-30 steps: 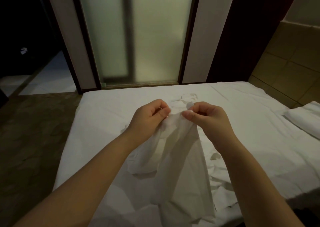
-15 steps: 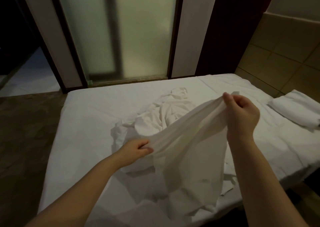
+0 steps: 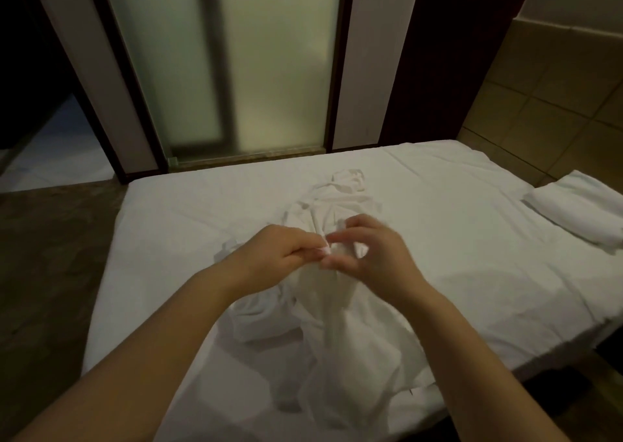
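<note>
Head view, change: the left hand (image 3: 283,256) and right hand (image 3: 367,256), well apart half a second before, had met over the middle of the bed (image 3: 202,205).
Grip: the left hand pinched the white cloth (image 3: 337,310) at its top edge; the blurred right hand seemingly pinched it too.
White cloth: it hung from both hands onto the near bed.
Count: two hands, one held cloth, one crumpled heap (image 3: 340,195) beyond, one folded towel (image 3: 580,212) far right.

Two hands before you, your left hand (image 3: 276,256) and your right hand (image 3: 374,259); one white cloth (image 3: 340,327) pinched in both; one crumpled heap of white linen (image 3: 337,199) beyond it; one bed (image 3: 185,225) beneath; one folded white towel (image 3: 580,212) at right; two frosted glass panels (image 3: 276,57) behind.
</note>
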A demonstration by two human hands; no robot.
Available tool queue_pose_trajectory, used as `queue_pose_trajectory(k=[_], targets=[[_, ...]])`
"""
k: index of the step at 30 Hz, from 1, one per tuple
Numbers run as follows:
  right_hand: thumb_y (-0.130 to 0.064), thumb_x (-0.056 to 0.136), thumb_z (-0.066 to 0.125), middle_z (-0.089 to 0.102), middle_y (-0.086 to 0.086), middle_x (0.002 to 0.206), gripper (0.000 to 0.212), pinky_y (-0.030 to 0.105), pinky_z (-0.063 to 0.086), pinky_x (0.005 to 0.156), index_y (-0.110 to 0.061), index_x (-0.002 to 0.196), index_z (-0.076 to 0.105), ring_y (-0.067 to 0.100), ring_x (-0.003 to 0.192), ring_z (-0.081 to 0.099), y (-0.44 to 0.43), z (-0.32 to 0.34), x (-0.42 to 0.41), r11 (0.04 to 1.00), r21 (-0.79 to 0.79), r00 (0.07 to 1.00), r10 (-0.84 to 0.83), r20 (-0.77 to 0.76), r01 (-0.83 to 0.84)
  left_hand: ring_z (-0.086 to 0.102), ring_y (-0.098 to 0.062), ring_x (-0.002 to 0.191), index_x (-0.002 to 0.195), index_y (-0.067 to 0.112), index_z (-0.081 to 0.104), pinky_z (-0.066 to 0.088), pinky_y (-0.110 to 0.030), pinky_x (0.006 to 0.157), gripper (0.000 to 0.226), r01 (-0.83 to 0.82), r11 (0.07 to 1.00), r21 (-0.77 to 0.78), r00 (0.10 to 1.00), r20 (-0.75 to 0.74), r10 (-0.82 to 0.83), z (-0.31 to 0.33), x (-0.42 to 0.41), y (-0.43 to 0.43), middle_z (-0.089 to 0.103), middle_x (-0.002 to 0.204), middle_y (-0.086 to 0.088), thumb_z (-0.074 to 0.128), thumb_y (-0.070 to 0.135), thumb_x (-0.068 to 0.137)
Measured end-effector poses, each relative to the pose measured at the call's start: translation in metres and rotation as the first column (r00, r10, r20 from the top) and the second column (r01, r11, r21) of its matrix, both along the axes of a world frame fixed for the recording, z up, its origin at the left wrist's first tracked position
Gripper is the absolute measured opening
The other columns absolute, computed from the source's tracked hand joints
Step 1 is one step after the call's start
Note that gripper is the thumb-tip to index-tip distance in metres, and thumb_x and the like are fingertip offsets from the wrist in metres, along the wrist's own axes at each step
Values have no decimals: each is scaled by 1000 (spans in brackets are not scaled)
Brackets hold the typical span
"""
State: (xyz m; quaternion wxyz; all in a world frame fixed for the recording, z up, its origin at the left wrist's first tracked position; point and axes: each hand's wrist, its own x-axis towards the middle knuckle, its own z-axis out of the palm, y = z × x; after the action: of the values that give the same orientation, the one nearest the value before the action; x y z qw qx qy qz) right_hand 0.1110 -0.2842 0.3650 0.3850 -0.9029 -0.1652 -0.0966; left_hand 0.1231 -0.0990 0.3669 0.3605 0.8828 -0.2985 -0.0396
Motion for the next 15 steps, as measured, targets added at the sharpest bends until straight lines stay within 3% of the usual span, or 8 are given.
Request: queue_pose_trajectory(k=[2,4,6,8,10,13,15], targets=[[-36,66,79,57,-13,88,28,12,42,73,-19,89,75,3,82,54,11,5,-2,986,73,981,157,-111,-149,58,-1,80,85,40,63,41,-10,74,25,48,998,48,999,14,-49,13,-1,-3,60,80,26,50,22,96],[-31,67,80,61,-12,85,19,24,46,76,-21,82,74,7,82,58,13,10,0,973,151,963,198,-180,-172,61,-5,85,89,38,67,47,-16,78,23,53,999,5,999,1,-53,22,-2,-3,64,84,24,51,23,95],[-29,64,82,63,-6,77,15,29,46,73,-21,72,72,16,78,59,11,16,3,961,235,960,195,-202,-146,61,-1,83,89,42,65,47,-12,74,21,32,994,-102,999,-23,-34,26,-2,-1,63,78,29,53,25,93],[-35,59,84,58,-2,67,21,25,43,63,-27,55,64,15,66,53,8,23,6,931,353,972,162,-172,-93,58,-3,71,88,42,60,45,-11,66,12,-30,976,-216,999,-48,20,27,0,-2,60,67,24,55,31,89],[-32,61,83,52,5,63,33,21,39,57,-21,47,55,14,60,47,2,26,9,874,484,983,111,-146,-26,53,-8,63,88,34,55,46,-17,62,2,-126,945,-302,986,-142,86,24,0,-4,55,62,12,56,33,88],[-21,70,78,51,1,60,32,21,38,58,-21,48,55,10,59,45,-15,32,9,792,606,995,-14,-103,74,60,-25,76,83,26,57,54,-34,74,10,-162,934,-318,966,-244,85,15,-2,-8,61,77,-6,54,34,88],[-33,66,79,50,3,62,28,25,38,61,-16,56,59,12,62,44,-36,36,8,685,703,980,-169,-103,192,60,-26,83,79,23,59,53,-38,79,15,-174,936,-304,964,-249,98,10,-3,-11,63,84,-10,53,30,90]])
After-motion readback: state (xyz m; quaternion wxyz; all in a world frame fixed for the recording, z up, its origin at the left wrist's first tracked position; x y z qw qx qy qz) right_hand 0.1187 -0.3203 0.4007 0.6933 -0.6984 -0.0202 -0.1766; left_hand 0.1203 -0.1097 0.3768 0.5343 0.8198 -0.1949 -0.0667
